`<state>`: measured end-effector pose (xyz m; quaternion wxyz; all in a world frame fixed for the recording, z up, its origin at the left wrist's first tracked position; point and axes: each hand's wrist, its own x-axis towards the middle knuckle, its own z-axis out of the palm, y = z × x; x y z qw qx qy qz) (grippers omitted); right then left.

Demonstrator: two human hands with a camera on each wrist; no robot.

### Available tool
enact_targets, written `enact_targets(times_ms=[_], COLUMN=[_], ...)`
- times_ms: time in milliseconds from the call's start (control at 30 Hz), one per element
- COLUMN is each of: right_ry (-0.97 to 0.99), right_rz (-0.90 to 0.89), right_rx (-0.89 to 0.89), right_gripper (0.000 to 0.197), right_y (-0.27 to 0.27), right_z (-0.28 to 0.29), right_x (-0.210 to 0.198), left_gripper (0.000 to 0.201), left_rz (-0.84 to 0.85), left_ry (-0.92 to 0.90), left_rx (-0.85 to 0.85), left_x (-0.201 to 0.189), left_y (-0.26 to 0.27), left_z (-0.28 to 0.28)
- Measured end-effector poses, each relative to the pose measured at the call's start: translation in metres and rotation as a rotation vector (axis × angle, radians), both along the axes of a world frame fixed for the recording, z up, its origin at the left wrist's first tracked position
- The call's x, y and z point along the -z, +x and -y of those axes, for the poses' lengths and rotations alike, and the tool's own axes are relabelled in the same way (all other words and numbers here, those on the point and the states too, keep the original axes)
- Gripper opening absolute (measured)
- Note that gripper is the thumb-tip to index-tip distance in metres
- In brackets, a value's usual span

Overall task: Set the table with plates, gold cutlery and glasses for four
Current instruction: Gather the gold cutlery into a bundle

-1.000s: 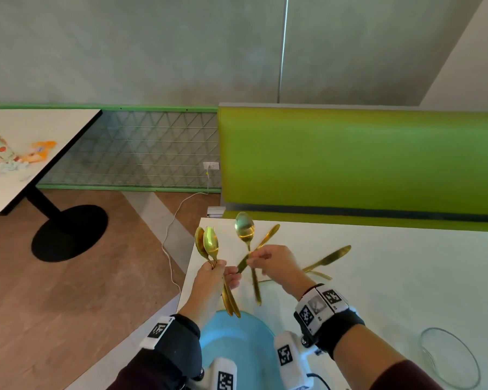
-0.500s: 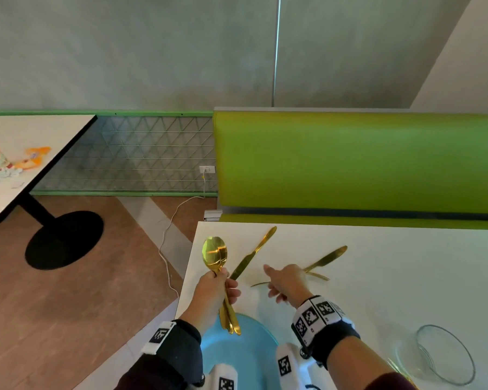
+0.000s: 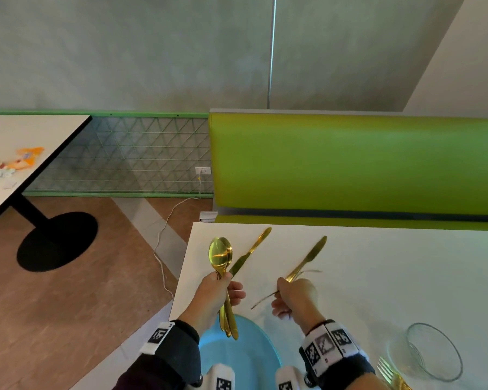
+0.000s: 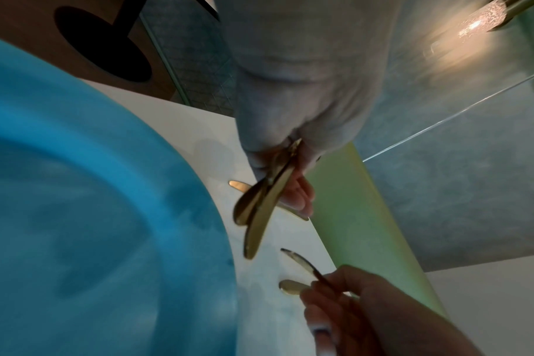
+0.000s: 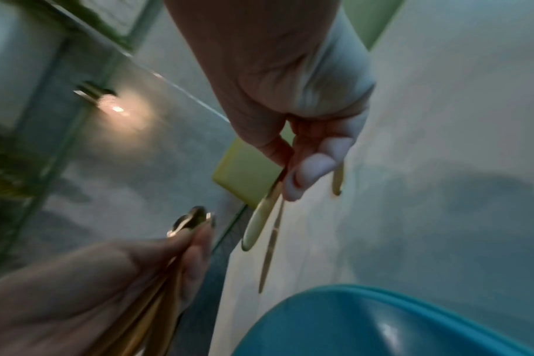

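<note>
Gold, mirror-bright spoons point(image 3: 221, 253), bunched upright

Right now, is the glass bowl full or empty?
Empty. The bowl by the right hand is see-through, and only the white table shows through it; nothing lies inside.

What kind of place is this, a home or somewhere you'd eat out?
Probably a cafe or diner rather than a home: a green booth bench backs the white table, and a second pedestal table stands across the wooden floor.
</note>
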<state>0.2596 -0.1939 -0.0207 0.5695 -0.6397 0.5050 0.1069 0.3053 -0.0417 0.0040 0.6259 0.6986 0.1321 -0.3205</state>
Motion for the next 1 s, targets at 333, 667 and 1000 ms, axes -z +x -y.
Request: enact_targets(times_ms=[333, 667, 1000], right_ry=[-0.516, -0.522, -0.532], right_rz=[0.264, 0.433, -0.133], right_rx=[-0.6, -0.818, -0.252], right_gripper=[0.026, 0.031, 0.055], right_y=[-0.004, -0.005, 0.033], right_z=[-0.035, -0.056, 0.027], right_x=[-0.027, -0.009, 0.01], left_gripper=[0.025, 0.026, 0.025], left_rz=[0.019, -0.045, -0.088], left_ry=[-0.054, -0.085, -0.069], left_rx=[-0.019, -0.078, -0.192], left_x=[-0.005, -0.002, 0.0], left_y=[-0.003, 0.0, 0.009], left_z=[0.017, 0.004, -0.004])
